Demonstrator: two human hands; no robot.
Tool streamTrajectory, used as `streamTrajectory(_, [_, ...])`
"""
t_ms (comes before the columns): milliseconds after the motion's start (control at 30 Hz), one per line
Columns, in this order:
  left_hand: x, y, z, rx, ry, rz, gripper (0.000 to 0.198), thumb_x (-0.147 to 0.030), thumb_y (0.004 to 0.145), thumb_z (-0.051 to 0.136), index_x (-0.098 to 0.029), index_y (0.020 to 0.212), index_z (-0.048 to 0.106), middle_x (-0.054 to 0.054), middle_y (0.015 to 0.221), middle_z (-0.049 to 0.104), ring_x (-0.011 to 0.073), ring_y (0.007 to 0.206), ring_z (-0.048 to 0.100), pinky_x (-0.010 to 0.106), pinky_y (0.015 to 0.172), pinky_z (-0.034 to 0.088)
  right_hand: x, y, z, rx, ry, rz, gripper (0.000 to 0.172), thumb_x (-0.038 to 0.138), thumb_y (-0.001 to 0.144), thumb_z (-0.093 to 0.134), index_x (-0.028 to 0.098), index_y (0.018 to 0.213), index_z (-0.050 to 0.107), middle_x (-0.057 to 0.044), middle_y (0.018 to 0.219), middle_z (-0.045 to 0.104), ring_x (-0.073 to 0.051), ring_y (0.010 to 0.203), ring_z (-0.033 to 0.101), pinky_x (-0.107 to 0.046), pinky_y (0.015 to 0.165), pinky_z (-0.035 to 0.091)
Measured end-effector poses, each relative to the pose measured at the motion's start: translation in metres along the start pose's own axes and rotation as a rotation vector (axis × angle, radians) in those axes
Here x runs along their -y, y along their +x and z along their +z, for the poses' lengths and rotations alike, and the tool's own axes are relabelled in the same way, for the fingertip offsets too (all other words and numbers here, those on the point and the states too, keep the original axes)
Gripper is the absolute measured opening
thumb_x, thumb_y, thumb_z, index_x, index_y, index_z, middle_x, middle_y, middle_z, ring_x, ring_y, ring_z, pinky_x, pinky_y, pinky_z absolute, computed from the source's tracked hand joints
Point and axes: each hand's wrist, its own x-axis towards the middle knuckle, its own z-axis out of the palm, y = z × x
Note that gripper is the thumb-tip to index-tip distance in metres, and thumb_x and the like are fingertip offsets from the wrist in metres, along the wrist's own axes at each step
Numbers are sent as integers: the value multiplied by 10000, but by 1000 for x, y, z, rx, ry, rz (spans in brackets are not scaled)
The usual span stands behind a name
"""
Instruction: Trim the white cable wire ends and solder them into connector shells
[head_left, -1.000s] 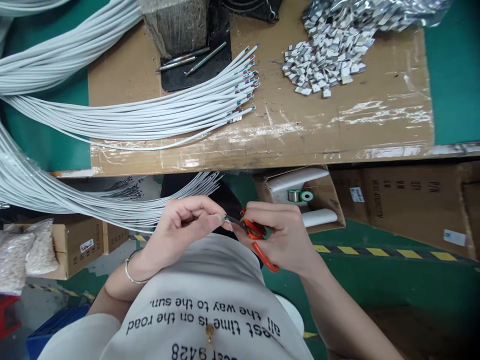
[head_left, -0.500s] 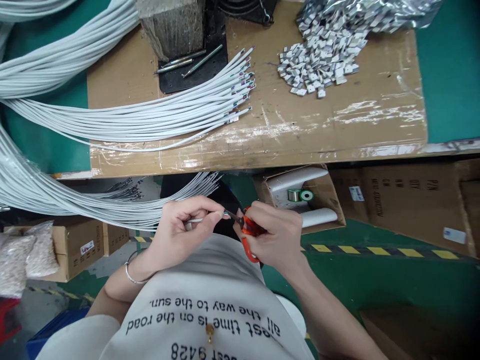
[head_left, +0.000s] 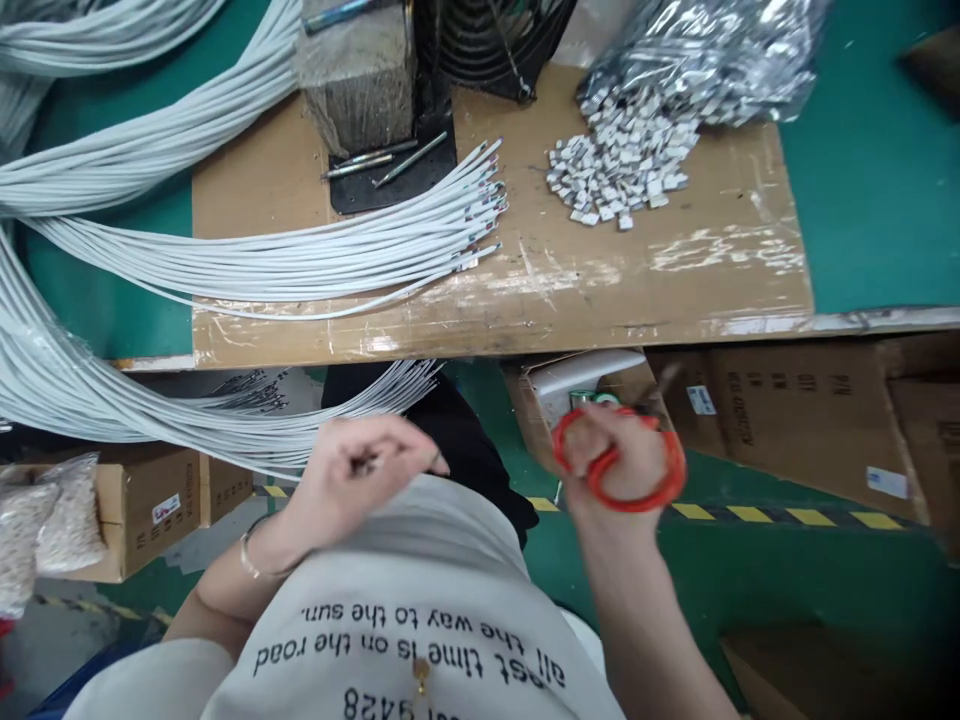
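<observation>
My left hand (head_left: 367,475) is closed over my lap, thumb and fingers curled together. Whatever lies between the fingertips is too blurred to make out. Just behind it, a bundle of white cables (head_left: 247,430) hangs past the table edge, its ends reaching my lap. Off to the right, my right hand (head_left: 630,455) holds a pair of scissors (head_left: 637,500) by the red-orange handles, smeared by motion. The blades point up and away and are hardly visible. On the cardboard-covered table, another bundle of white cables (head_left: 337,265) lies with coloured wire ends facing right.
A pile of small white-and-metal connectors (head_left: 622,165) spills from a silvery bag (head_left: 720,60). Metal rods (head_left: 409,160) lie by a worn block (head_left: 360,95) and a black fan (head_left: 487,40). An open carton (head_left: 532,420) with solder spools stands below the table edge.
My right hand has moved right with the scissors, away from my left hand. The white cable seen earlier in my left fingers no longer shows clearly. The view has shifted slightly.
</observation>
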Motion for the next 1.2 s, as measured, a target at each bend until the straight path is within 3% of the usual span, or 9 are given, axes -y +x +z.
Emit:
streamTrajectory(100, [5, 5, 0, -27, -176, -76, 259, -390, 1017, 729, -179, 889, 808, -75, 517, 383, 62, 478, 216, 257, 454, 133, 6, -2, 8, 64, -57, -12, 483, 248, 902, 752, 209, 520, 459, 66, 494, 406, -81, 456, 346, -248, 450, 257])
streamTrajectory(200, [7, 10, 1, -35, -199, -69, 251, -397, 1013, 742, -180, 907, 808, -71, 532, 389, 61, 491, 205, 266, 469, 128, 19, -4, 19, 185, -149, -107, 457, 139, 815, 797, 190, 545, 433, 65, 560, 378, -63, 508, 297, -249, 469, 201])
streamTrajectory(400, [7, 7, 1, -26, -237, -92, 240, -401, 1015, 741, -187, 925, 801, -69, 543, 396, 63, 501, 221, 265, 476, 128, 31, 0, 18, 346, -292, -301, 431, 51, 825, 677, 203, 596, 345, 67, 584, 319, -65, 535, 264, -254, 476, 187])
streamTrajectory(833, [1, 8, 3, -6, -195, -168, 331, -490, 978, 743, -174, 890, 789, -69, 517, 396, 78, 484, 215, 265, 453, 151, 33, -1, 13, 377, -345, -371, 378, 36, 775, 634, 215, 598, 352, 65, 589, 316, -80, 537, 268, -257, 473, 199])
streamTrajectory(1100, [-2, 12, 3, 35, -366, -241, 278, -434, 914, 804, -171, 832, 762, -58, 518, 510, 61, 458, 218, 240, 424, 178, 31, -1, 12, 373, -388, -451, 361, 32, 757, 629, 222, 613, 359, 64, 597, 313, -93, 554, 252, -271, 475, 196])
streamTrajectory(1200, [-2, 12, 3, 52, -437, -264, 223, -377, 908, 810, -166, 850, 768, -19, 630, 637, 51, 464, 237, 238, 422, 177, 32, 0, 12, 344, -431, -512, 394, 53, 805, 648, 222, 614, 348, 66, 594, 300, -94, 557, 228, -269, 467, 191])
